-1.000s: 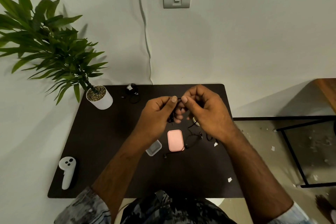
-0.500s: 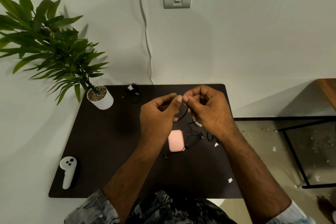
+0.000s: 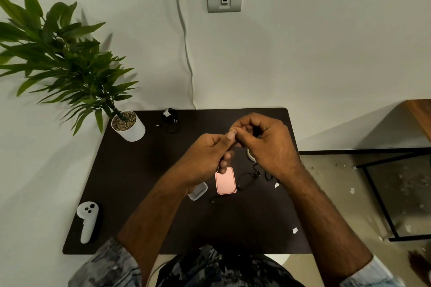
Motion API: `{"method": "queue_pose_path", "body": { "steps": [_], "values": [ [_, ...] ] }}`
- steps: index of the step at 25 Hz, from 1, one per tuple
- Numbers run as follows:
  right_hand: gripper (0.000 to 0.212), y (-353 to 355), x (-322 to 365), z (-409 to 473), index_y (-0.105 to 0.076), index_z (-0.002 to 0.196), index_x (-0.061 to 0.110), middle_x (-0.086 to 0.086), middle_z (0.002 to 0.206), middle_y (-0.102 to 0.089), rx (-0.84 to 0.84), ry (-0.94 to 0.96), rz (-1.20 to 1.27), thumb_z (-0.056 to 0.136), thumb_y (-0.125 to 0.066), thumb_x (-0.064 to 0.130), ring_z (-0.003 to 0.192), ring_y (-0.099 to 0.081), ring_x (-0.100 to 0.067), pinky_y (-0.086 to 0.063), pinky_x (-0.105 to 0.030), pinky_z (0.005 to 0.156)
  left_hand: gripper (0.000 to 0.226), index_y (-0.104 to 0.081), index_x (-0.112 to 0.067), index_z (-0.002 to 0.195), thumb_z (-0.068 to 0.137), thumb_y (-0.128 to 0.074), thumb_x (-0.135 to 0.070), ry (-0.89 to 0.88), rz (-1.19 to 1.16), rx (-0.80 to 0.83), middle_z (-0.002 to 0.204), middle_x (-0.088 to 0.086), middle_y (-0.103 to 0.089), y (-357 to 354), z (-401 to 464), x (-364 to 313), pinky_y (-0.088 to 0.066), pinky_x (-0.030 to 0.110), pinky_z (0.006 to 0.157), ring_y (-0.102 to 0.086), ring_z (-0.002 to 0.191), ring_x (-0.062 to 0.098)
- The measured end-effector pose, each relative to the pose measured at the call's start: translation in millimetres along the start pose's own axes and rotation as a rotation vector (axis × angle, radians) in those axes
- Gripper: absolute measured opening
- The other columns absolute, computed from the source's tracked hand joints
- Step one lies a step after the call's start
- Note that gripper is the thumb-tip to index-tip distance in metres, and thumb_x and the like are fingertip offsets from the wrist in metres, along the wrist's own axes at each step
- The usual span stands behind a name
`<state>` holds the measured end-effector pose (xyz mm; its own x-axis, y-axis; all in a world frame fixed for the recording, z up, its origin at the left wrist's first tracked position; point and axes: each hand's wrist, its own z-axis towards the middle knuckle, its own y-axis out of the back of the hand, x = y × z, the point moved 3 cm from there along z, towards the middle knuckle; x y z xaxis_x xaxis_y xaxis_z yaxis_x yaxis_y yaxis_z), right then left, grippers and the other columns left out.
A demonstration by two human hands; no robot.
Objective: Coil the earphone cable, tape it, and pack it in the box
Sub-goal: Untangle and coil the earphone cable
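Observation:
My left hand (image 3: 207, 156) and my right hand (image 3: 265, 142) meet above the middle of the dark table (image 3: 130, 188), fingertips pinched together on the thin black earphone cable (image 3: 247, 179). Most of the held part is hidden by my fingers; a short end hangs below my left hand. The loose rest of the cable trails on the table right of a pink box (image 3: 225, 180), with one end near the table's front. A clear plastic lid (image 3: 198, 191) lies left of the pink box, half under my left wrist. A tape roll (image 3: 250, 155) peeks out under my right hand.
A potted plant (image 3: 128, 125) stands at the back left corner. Another black cable bundle (image 3: 171, 120) lies at the back edge. A white controller (image 3: 87, 220) rests at the front left. Paper scraps (image 3: 295, 230) lie front right. A black metal frame (image 3: 377, 193) stands on the floor to the right.
Both hands stayed together over the table. My left hand dropped slightly and the clear lid, hidden half a second ago, shows again beside the pink box.

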<state>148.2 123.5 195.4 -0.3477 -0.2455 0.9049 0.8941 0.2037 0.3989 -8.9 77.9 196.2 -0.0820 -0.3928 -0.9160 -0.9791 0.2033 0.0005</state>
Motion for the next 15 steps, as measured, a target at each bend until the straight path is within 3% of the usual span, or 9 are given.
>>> {"method": "queue_pose_path", "body": {
  "steps": [3, 7, 10, 12, 15],
  "values": [
    [0.007, 2.7, -5.0, 0.5, -0.076, 0.101, 0.023, 0.010, 0.085, -0.070, 0.013, 0.002, -0.062, 0.098, -0.073, 0.028, 0.074, -0.066, -0.003, -0.050, -0.013, 0.064, 0.043, -0.071, -0.009, 0.098, 0.107, -0.043, -0.040, -0.022, 0.017, -0.032, 0.059, -0.007, -0.041, 6.0, 2.1, 1.7, -0.038, 0.023, 0.053, -0.037, 0.053, 0.007],
    [0.024, 6.1, -21.8, -0.3, -0.065, 0.090, 0.024, 0.003, 0.070, -0.062, -0.005, -0.079, -0.217, 0.103, -0.061, 0.044, 0.061, -0.058, -0.011, -0.050, -0.025, 0.058, 0.038, -0.062, -0.014, 0.088, 0.108, -0.041, -0.039, -0.066, -0.344, -0.351, 0.057, -0.006, -0.038, 18.3, 2.7, -3.2, -0.032, 0.025, 0.050, -0.034, 0.051, 0.008],
    [0.025, -1.8, -28.0, -7.9, -0.057, 0.090, 0.024, 0.007, 0.068, -0.058, -0.028, -0.133, -0.330, 0.107, -0.054, 0.042, 0.060, -0.055, -0.009, -0.045, -0.023, 0.058, 0.032, -0.060, -0.014, 0.090, 0.106, -0.048, -0.039, -0.101, -0.499, -0.489, 0.057, -0.006, -0.039, 29.3, 3.8, -3.7, -0.033, 0.025, 0.050, -0.034, 0.050, 0.006],
    [0.024, -11.1, -22.0, -12.3, -0.055, 0.088, 0.025, 0.011, 0.068, -0.053, -0.002, -0.082, -0.354, 0.108, -0.053, 0.038, 0.060, -0.051, -0.006, -0.040, -0.022, 0.058, 0.028, -0.062, -0.013, 0.094, 0.105, -0.050, -0.036, -0.123, -0.438, -0.507, 0.060, -0.006, -0.042, 31.9, 4.5, -1.0, -0.037, 0.025, 0.053, -0.038, 0.054, 0.006],
    [0.021, -25.9, -9.5, -15.6, -0.064, 0.097, 0.026, 0.013, 0.081, -0.057, 0.135, 0.075, -0.469, 0.107, -0.052, 0.040, 0.073, -0.055, -0.007, -0.051, -0.033, 0.068, 0.031, -0.065, -0.015, 0.095, 0.108, -0.044, -0.033, -0.171, -0.179, -0.542, 0.069, -0.004, -0.055, 28.7, 7.6, 3.8, -0.048, 0.028, 0.059, -0.053, 0.062, 0.009]
  ]
}}
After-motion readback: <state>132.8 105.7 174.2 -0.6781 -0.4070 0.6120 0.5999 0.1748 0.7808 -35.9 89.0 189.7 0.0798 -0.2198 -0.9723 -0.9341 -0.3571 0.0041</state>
